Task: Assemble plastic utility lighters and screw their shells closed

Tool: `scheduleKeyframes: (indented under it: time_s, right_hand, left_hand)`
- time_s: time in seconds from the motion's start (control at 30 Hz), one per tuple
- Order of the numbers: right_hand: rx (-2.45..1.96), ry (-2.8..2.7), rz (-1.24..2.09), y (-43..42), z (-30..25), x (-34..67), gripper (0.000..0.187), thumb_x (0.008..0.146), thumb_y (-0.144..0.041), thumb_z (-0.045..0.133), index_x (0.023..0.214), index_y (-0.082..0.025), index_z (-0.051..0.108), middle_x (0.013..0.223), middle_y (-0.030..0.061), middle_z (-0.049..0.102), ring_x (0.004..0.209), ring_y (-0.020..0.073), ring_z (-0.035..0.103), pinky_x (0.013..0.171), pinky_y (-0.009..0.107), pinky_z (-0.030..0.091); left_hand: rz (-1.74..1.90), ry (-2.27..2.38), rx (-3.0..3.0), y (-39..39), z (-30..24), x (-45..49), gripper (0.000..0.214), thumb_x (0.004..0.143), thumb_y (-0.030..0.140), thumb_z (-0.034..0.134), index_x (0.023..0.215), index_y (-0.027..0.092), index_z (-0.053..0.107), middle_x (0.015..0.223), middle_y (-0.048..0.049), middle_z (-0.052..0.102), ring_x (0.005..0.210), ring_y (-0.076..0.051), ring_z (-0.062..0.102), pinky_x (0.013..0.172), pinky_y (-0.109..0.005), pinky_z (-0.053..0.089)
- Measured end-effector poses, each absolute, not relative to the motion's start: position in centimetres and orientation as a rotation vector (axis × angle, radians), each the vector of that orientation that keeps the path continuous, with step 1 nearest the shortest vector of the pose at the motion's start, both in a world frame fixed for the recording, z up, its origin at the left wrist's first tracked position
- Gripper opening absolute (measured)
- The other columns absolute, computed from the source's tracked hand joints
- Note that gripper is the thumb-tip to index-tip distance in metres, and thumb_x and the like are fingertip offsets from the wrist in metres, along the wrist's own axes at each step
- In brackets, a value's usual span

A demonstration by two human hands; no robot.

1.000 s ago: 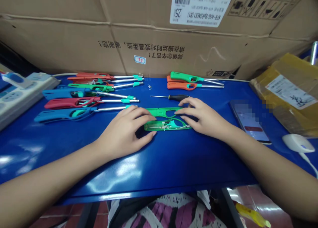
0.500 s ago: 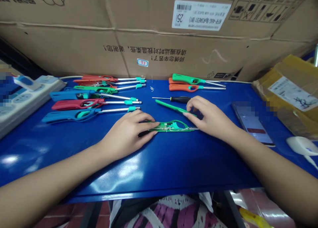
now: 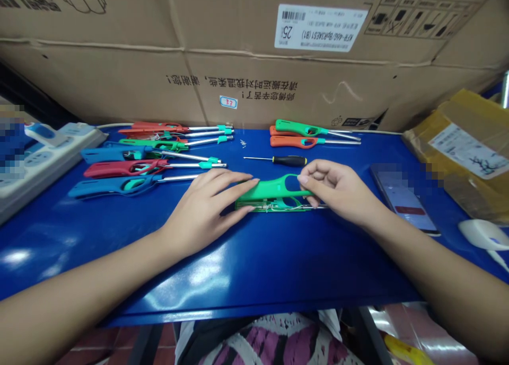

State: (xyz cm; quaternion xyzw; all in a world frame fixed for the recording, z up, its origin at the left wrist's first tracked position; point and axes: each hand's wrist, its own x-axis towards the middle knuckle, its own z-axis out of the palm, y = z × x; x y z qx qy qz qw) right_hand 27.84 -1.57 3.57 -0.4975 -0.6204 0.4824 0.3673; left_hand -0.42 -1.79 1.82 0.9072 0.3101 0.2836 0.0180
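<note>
A green lighter body lies opened in two halves at the middle of the blue table. Its top shell is tilted over the lower half, which shows wires and a teal trigger. My left hand lies at the left end, fingers stretched out flat and touching both halves. My right hand pinches the right end of the top shell between thumb and fingers. A small black-handled screwdriver lies just beyond.
Several long-nozzle lighters in red, blue and green lie at the left, two more lighters at the back. Cardboard boxes wall the rear. A power strip, a phone, a yellow parcel and a white mouse sit at the sides.
My right hand lifted the green top shell from behind the lower half, turned it over and brought it down onto that half. My left hand stayed at the left end.
</note>
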Motion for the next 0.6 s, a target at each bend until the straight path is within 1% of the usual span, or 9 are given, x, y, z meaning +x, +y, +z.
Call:
scheduleKeyframes:
  time_s: [0.1, 0.17, 0.23, 0.33, 0.43, 0.6]
  right_hand:
    - [-1.287, -1.622, 1.297, -1.7, 3.5, 27.7, 0.037, 0.085, -0.055, 0.073, 0.088, -0.019, 0.063, 0.060, -0.0039, 0.059, 0.047, 0.0105, 0.055, 0.049, 0.025, 0.044]
    - [-1.300, -1.688, 1.262, -1.8, 3.4, 27.8, 0.033, 0.089, -0.050, 0.068, 0.096, -0.018, 0.067, 0.063, -0.0018, 0.062, 0.050, 0.0120, 0.057, 0.051, 0.027, 0.047]
    - [-1.301, -1.859, 1.103, -1.8, 3.2, 27.9, 0.030, 0.091, -0.044, 0.067, 0.106, -0.018, 0.069, 0.075, 0.0018, 0.068, 0.060, 0.0143, 0.061, 0.057, 0.029, 0.051]
    - [-1.224, -2.219, 0.719, -1.9, 3.0, 28.2, 0.035, 0.089, -0.036, 0.071, 0.120, -0.021, 0.069, 0.097, 0.0056, 0.072, 0.085, 0.0197, 0.067, 0.076, 0.034, 0.054]
    - [-1.101, -2.410, 0.522, -1.9, 2.7, 28.4, 0.038, 0.089, -0.033, 0.072, 0.125, -0.021, 0.068, 0.104, 0.0079, 0.071, 0.100, 0.0238, 0.066, 0.089, 0.038, 0.053]
    - [-1.092, -2.452, 0.525, -1.7, 2.3, 28.5, 0.036, 0.091, -0.034, 0.070, 0.125, -0.021, 0.067, 0.120, 0.0116, 0.062, 0.108, 0.0246, 0.062, 0.093, 0.039, 0.054]
  left_hand:
    - [0.838, 0.941, 2.779, -1.7, 1.6, -0.5, 0.037, 0.096, 0.033, 0.068, 0.130, 0.019, 0.065, 0.119, -0.0107, 0.071, 0.109, -0.025, 0.065, 0.097, -0.042, 0.052]
    - [0.824, 0.945, 2.753, -1.6, 1.5, -0.5, 0.036, 0.096, 0.034, 0.067, 0.129, 0.018, 0.066, 0.115, -0.0106, 0.072, 0.105, -0.024, 0.066, 0.094, -0.041, 0.053]
    - [0.811, 0.949, 2.717, -1.5, 1.5, -0.5, 0.035, 0.097, 0.034, 0.066, 0.128, 0.018, 0.067, 0.115, -0.0106, 0.072, 0.105, -0.024, 0.066, 0.094, -0.040, 0.053]
    - [0.777, 0.942, 2.646, -1.3, 1.3, -0.4, 0.034, 0.097, 0.033, 0.064, 0.128, 0.017, 0.068, 0.115, -0.0107, 0.071, 0.106, -0.024, 0.065, 0.095, -0.039, 0.054]
    - [0.728, 0.935, 2.581, -1.2, 1.2, -0.4, 0.032, 0.097, 0.033, 0.064, 0.125, 0.018, 0.070, 0.115, -0.0099, 0.071, 0.106, -0.024, 0.065, 0.096, -0.040, 0.053]
    - [0.694, 0.946, 2.540, -1.2, 1.2, -0.2, 0.030, 0.097, 0.032, 0.064, 0.123, 0.019, 0.070, 0.116, -0.0095, 0.070, 0.106, -0.023, 0.065, 0.098, -0.041, 0.053]
